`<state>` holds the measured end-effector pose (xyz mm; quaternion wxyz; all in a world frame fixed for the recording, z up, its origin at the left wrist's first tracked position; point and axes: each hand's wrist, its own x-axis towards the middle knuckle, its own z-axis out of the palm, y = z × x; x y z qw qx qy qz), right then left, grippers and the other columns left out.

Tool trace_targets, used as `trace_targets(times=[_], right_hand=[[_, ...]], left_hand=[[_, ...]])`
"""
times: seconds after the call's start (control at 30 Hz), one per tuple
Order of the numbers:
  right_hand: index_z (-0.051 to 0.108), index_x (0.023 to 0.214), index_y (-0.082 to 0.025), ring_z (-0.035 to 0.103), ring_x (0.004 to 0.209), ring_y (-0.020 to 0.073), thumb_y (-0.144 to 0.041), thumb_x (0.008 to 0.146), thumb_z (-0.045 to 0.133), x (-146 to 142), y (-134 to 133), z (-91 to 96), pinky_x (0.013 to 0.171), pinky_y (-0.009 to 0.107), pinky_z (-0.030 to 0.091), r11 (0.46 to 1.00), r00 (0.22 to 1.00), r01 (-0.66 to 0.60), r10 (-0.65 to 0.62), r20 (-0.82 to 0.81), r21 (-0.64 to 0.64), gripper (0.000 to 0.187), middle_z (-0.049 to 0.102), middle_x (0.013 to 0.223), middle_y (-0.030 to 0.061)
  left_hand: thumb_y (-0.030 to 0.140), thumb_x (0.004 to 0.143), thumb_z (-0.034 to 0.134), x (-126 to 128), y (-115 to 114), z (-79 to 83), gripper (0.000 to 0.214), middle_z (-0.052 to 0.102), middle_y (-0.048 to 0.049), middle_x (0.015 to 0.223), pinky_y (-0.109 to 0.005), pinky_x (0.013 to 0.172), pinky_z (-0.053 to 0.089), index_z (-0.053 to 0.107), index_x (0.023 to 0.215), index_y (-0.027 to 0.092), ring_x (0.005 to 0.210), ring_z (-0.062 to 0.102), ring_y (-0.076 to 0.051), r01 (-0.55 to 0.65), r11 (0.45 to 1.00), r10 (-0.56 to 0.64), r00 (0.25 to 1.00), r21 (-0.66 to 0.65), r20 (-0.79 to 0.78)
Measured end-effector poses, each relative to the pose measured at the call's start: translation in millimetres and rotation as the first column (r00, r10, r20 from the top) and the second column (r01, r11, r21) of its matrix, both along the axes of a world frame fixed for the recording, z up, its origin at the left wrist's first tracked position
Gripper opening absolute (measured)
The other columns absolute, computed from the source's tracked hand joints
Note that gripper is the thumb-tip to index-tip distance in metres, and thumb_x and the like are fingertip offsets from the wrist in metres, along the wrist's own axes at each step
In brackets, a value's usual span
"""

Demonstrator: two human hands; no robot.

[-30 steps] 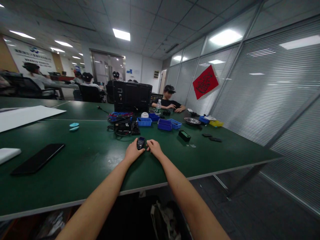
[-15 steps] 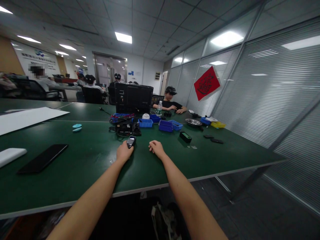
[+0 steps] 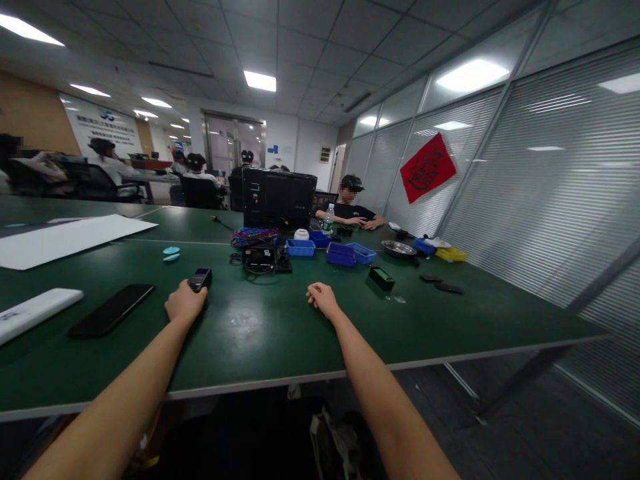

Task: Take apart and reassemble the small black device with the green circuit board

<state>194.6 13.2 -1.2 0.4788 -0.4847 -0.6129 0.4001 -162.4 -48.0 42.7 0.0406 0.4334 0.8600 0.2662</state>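
Note:
My left hand (image 3: 184, 303) is wrapped round a small dark handheld device with a screen (image 3: 201, 279), low over the green table left of the middle. Its screen end sticks out past my fingers; its lower part is hidden in my palm. My right hand (image 3: 324, 299) rests at the table's middle with the fingers loosely curled in, and I see nothing in it. To the left of the device lies a flat black slab (image 3: 113, 310). Right of my right hand sits a black box with a green top (image 3: 382, 278), a small ring and a clear scrap beside it.
Blue bins (image 3: 341, 255), cables and a black power unit (image 3: 259, 256) stand before a monitor (image 3: 280, 197). A white slab (image 3: 37, 313) and turquoise case (image 3: 171, 253) lie left. A metal bowl (image 3: 399, 248) and yellow tray (image 3: 451, 255) are right. A person sits across the table.
My left hand has moved left with the device, away from my right hand. The right hand keeps its curled pose. The whole view has shifted slightly rightward in the picture.

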Motion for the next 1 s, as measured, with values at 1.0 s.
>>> trace_targets(times=[1.0], right_hand=[[0.054, 0.075, -0.013, 0.049, 0.041, 0.0065, -0.029, 0.071, 0.05, 1.6, 5.6, -4.6, 0.031, 0.015, 0.031, 1.0, 1.0, 0.002, -0.002, -0.004, 0.014, 0.017, 0.059, 0.063, 0.0016]], left_hand=[[0.048, 0.066, 0.046, 63.7, -10.0, 1.7, 0.049, 0.056, -0.0162, 0.098, -0.034, 0.073, 0.043, 0.049, 0.098, 0.011, 0.09, 0.056, -0.028, 0.176, 0.981, -0.164, 0.978, 0.083, -0.13]])
